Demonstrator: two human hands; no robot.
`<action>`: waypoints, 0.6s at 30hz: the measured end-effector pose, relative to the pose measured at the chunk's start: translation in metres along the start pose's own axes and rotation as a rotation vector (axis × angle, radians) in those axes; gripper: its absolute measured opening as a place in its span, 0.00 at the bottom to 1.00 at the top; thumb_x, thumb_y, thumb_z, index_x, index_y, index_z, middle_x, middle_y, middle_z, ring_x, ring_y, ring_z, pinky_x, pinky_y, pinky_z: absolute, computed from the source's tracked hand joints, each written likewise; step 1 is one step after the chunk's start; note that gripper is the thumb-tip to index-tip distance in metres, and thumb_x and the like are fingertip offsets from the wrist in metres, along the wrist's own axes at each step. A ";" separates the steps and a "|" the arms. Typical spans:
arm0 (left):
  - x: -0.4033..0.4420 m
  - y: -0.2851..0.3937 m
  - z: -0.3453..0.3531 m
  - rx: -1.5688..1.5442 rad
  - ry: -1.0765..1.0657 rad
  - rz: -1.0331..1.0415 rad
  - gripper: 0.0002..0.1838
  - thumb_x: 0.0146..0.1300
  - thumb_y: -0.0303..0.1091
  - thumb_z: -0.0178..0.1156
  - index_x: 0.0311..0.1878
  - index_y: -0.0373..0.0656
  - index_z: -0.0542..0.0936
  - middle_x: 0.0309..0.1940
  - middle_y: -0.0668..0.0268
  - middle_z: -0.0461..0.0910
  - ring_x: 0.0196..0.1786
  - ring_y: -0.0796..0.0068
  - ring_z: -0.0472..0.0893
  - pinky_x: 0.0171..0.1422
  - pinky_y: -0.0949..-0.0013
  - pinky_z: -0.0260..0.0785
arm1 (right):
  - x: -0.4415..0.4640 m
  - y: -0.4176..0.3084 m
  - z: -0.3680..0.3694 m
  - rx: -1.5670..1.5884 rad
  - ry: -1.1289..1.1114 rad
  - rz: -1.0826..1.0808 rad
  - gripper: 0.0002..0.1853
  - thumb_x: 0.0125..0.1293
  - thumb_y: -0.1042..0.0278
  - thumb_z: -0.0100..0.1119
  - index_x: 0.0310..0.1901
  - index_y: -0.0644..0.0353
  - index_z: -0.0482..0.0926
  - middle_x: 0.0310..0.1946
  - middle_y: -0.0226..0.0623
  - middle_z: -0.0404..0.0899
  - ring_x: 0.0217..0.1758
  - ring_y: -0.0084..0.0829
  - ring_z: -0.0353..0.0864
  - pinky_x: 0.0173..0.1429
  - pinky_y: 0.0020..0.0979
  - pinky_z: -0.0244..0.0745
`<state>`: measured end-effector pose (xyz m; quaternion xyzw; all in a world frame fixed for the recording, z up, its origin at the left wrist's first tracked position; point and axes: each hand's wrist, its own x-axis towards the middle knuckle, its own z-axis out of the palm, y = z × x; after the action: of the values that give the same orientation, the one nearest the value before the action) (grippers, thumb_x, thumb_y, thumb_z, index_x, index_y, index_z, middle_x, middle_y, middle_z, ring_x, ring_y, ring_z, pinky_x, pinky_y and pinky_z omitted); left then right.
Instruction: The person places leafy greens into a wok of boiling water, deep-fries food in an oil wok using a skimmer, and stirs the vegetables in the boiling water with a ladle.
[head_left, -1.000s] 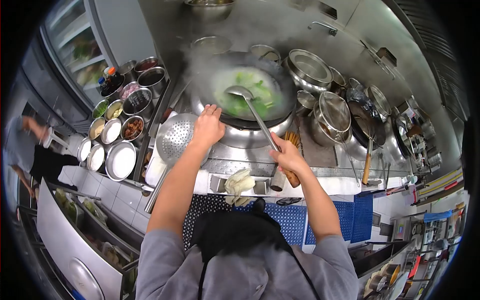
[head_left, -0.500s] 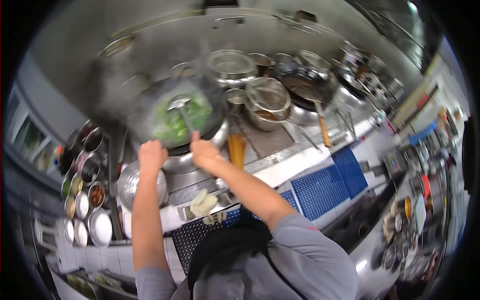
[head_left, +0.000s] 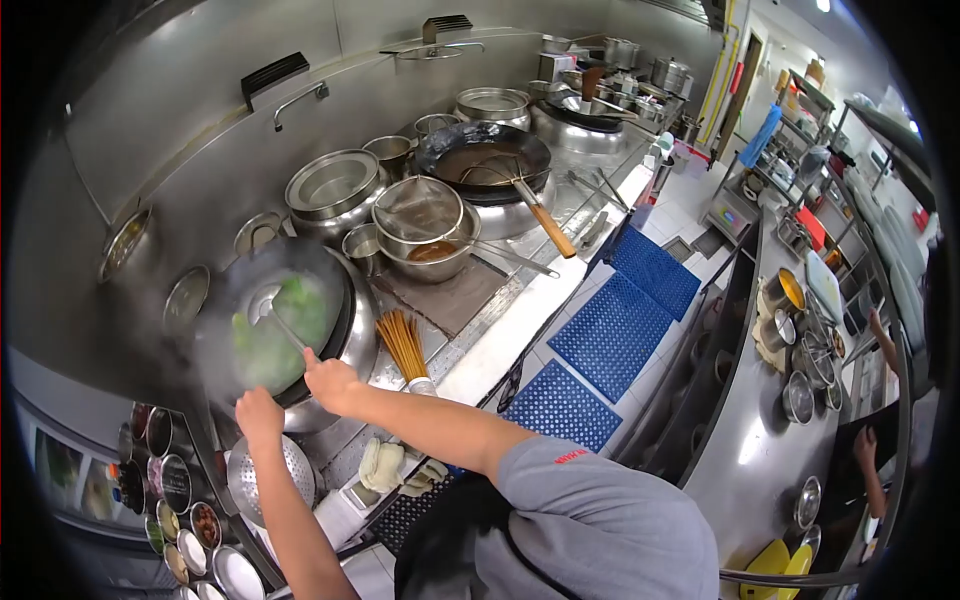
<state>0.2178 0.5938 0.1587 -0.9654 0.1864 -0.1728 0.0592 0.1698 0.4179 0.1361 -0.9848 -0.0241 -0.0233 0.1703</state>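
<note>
My right hand [head_left: 332, 386] is closed round the handle of a ladle [head_left: 283, 326], whose round head lies among green leafy vegetables [head_left: 300, 305] in the steaming wok [head_left: 345, 300]. At the wok's near left rim, my left hand [head_left: 260, 414] makes a fist on the wok; the exact part it grips is hidden. A perforated strainer [head_left: 250, 485] sits just below my left hand. Bamboo sticks [head_left: 402, 345] stand bundled in a holder right of the wok. Steam blurs part of the food.
A mesh strainer [head_left: 420, 208] rests over a bowl beside the wok. Farther right sits a second wok [head_left: 450, 140] with a wooden-handled skimmer [head_left: 545, 222]. Seasoning bowls [head_left: 238, 575] stand at lower left, and folded cloths [head_left: 382, 466] on the front edge. Another person's hand [head_left: 866, 447] shows far right.
My view has swung to the right, so the wok and both hands appear lower and farther left. The ladle head now lies nearer the wok's left side. Both hands keep their grips.
</note>
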 end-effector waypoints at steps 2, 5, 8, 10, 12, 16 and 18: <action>-0.008 0.003 0.005 0.030 0.056 -0.022 0.04 0.54 0.26 0.62 0.29 0.39 0.85 0.30 0.52 0.85 0.39 0.48 0.85 0.44 0.50 0.79 | -0.008 -0.003 -0.011 0.061 -0.053 0.047 0.29 0.62 0.77 0.57 0.65 0.82 0.69 0.65 0.59 0.69 0.49 0.48 0.89 0.51 0.40 0.86; -0.023 0.013 -0.002 -0.037 0.132 -0.136 0.06 0.60 0.29 0.61 0.32 0.37 0.83 0.33 0.52 0.84 0.41 0.47 0.81 0.51 0.50 0.77 | -0.015 -0.002 -0.021 0.089 -0.070 0.056 0.30 0.62 0.77 0.57 0.65 0.82 0.67 0.65 0.59 0.71 0.50 0.48 0.88 0.52 0.40 0.86; -0.034 0.010 0.015 -0.139 0.371 -0.039 0.07 0.63 0.30 0.59 0.35 0.34 0.81 0.38 0.50 0.82 0.47 0.46 0.79 0.60 0.47 0.70 | -0.019 0.002 -0.017 0.023 -0.013 -0.012 0.37 0.64 0.74 0.55 0.72 0.83 0.56 0.41 0.57 0.86 0.43 0.48 0.89 0.47 0.42 0.85; -0.035 0.007 0.021 -0.208 0.388 -0.043 0.08 0.64 0.30 0.58 0.36 0.34 0.80 0.39 0.49 0.80 0.47 0.46 0.77 0.62 0.47 0.67 | -0.024 -0.002 -0.030 0.094 -0.051 0.022 0.29 0.62 0.77 0.59 0.64 0.81 0.68 0.63 0.58 0.71 0.51 0.49 0.87 0.54 0.42 0.85; -0.034 0.004 0.024 -0.254 0.382 -0.047 0.09 0.64 0.30 0.57 0.37 0.33 0.80 0.39 0.50 0.80 0.47 0.47 0.77 0.62 0.46 0.65 | -0.024 -0.002 -0.031 0.130 -0.055 0.035 0.25 0.61 0.78 0.61 0.60 0.81 0.75 0.74 0.58 0.63 0.55 0.50 0.86 0.57 0.42 0.84; -0.028 0.001 0.024 -0.261 0.374 -0.056 0.09 0.64 0.32 0.57 0.34 0.34 0.80 0.36 0.51 0.80 0.45 0.48 0.77 0.56 0.48 0.67 | -0.021 -0.002 -0.026 0.135 -0.043 0.022 0.21 0.61 0.79 0.60 0.56 0.79 0.78 0.73 0.58 0.63 0.54 0.52 0.86 0.57 0.43 0.84; -0.025 0.003 0.028 -0.260 0.411 -0.054 0.09 0.62 0.32 0.58 0.33 0.35 0.80 0.35 0.53 0.80 0.44 0.49 0.77 0.54 0.48 0.67 | -0.025 -0.002 -0.034 0.134 -0.057 0.034 0.19 0.61 0.80 0.59 0.54 0.78 0.79 0.72 0.59 0.64 0.54 0.52 0.86 0.57 0.44 0.84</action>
<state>0.2046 0.6021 0.1242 -0.9141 0.1891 -0.3417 -0.1094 0.1437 0.4072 0.1669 -0.9718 -0.0136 0.0091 0.2354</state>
